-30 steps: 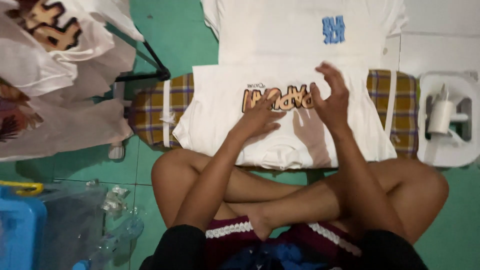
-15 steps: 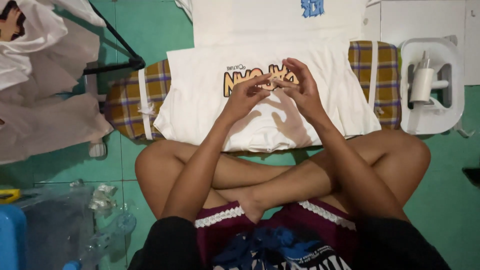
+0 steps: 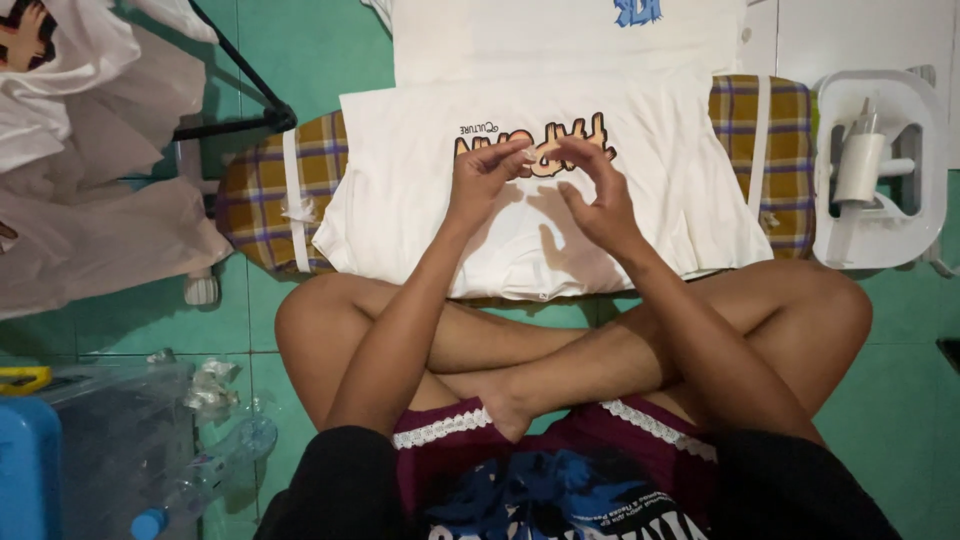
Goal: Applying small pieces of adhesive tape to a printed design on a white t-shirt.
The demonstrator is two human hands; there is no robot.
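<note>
Head view: we look down past our crossed bare legs at a low board on a green tiled floor.
Shirt: a cream cotton T-shirt with an orange and black print lies flat across the plaid-covered ironing board, print upward.
Left hand: our left hand hangs over the print, fingers curled, thumb and forefinger tips drawn close together; we cannot tell whether anything sits between them.
Right hand: our right hand is just beside it over the shirt, fingers bent, its fingertips near those of the left hand; nothing clearly held.
Beyond the shirt: a second white shirt with a blue print lies past the far edge of the shirt.
Right of the shirt: a white plastic iron rest at the board's end carries a white spray bottle.
Left of the shirt: clear plastic bags lie on the floor, with a black metal stand by them.
</note>
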